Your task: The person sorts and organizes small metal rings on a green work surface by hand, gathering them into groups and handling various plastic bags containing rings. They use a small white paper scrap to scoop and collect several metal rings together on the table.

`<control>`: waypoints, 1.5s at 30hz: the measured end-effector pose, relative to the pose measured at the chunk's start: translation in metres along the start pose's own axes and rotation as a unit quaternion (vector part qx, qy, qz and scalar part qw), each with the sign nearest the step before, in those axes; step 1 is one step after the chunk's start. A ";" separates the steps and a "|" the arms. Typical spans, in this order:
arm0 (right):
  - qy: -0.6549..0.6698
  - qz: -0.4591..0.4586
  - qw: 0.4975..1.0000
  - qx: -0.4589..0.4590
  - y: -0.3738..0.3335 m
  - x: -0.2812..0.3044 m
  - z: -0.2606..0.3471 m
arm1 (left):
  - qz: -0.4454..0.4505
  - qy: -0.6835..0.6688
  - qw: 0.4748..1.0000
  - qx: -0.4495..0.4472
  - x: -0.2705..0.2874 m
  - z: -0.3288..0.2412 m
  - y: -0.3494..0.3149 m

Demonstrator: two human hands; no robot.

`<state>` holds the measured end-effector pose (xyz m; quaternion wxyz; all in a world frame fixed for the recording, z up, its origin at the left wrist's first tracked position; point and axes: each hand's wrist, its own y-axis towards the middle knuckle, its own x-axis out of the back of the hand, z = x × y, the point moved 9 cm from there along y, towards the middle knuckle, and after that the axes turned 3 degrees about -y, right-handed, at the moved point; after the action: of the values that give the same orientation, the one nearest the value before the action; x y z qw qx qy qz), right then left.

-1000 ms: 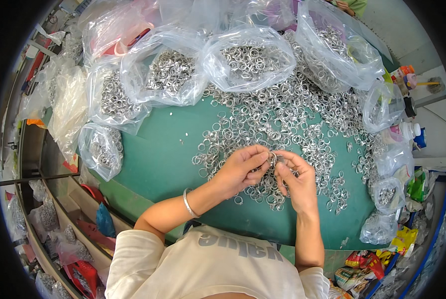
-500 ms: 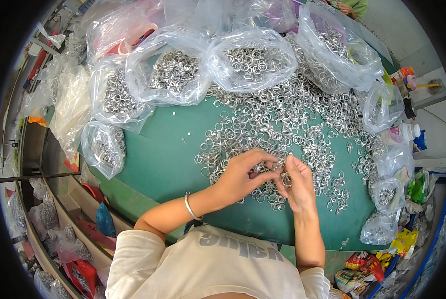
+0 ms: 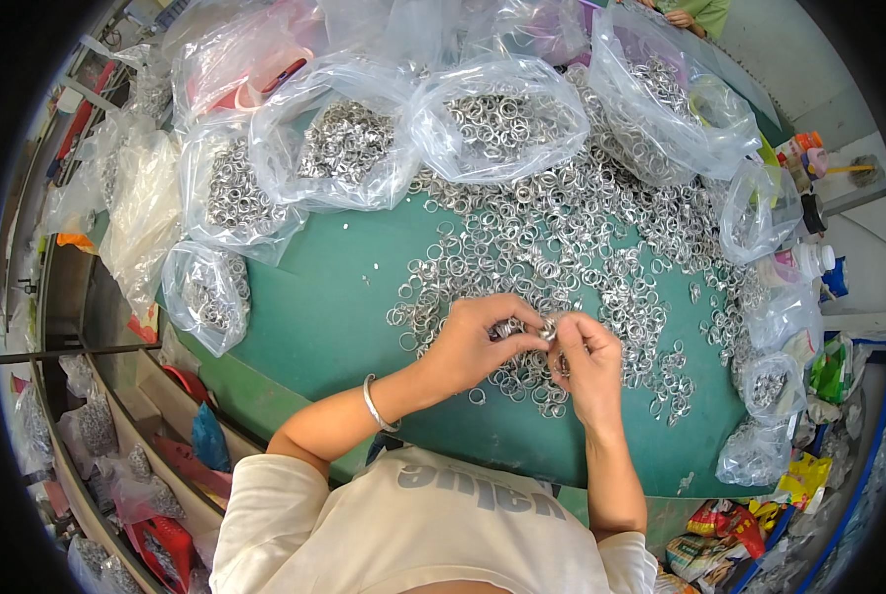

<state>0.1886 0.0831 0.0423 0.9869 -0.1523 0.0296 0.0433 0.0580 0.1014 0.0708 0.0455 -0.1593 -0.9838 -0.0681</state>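
- In the head view, since the frame half a second earlier, the right hand (image 3: 590,371) has curled its raised forefinger down toward the thumb, and the left hand (image 3: 468,346) has shifted its fingertips slightly; the bags and the spread on the table look unmoved.
- The left hand, just below the middle of the frame, has its fingers bent and nearly closed around a few silver rings (image 3: 508,328), which show between thumb and forefinger.
- The right hand, just beside it, has its thumb and fingers drawn close together at those rings; whether its fingertips grip one, one cannot tell.
- Both hands are over the lower part of a loose heap of rings (image 3: 532,238), which spreads from the centre to the upper right across a green tabletop (image 3: 334,307).
- A light-coloured bangle (image 3: 371,404) circles the left wrist.
- At the upper centre, an open clear plastic bag (image 3: 497,170) holds more rings; a second bag (image 3: 275,178) with rings stands just left of it.
- A smaller bag (image 3: 179,297) with rings lies at the tabletop's left edge.
- At the top right edge, a co-worker's hand (image 3: 679,18) shows beside green clothing (image 3: 710,15).
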 end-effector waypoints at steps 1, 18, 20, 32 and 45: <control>0.016 0.002 1.000 0.003 0.000 -0.002 0.000 | -0.008 -0.014 1.000 0.022 0.001 0.005 0.000; 0.116 0.042 0.992 -0.031 0.004 -0.008 0.009 | 0.021 -0.005 0.999 -0.024 0.006 -0.007 -0.001; 0.094 0.071 0.992 -0.033 0.003 -0.007 0.004 | 0.031 -0.008 0.999 0.011 0.005 -0.004 -0.002; 0.008 0.008 0.998 0.057 -0.004 0.002 0.020 | -0.020 -0.042 0.986 0.160 0.008 0.013 -0.018; -0.053 -0.005 0.997 0.055 -0.018 -0.011 0.022 | -0.125 0.001 0.991 -0.043 0.015 -0.013 -0.023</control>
<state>0.1805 0.0722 0.0690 0.9942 -0.0958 -0.0214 0.0448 0.0371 0.0825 0.0825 0.0310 -0.0366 -0.9921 -0.1160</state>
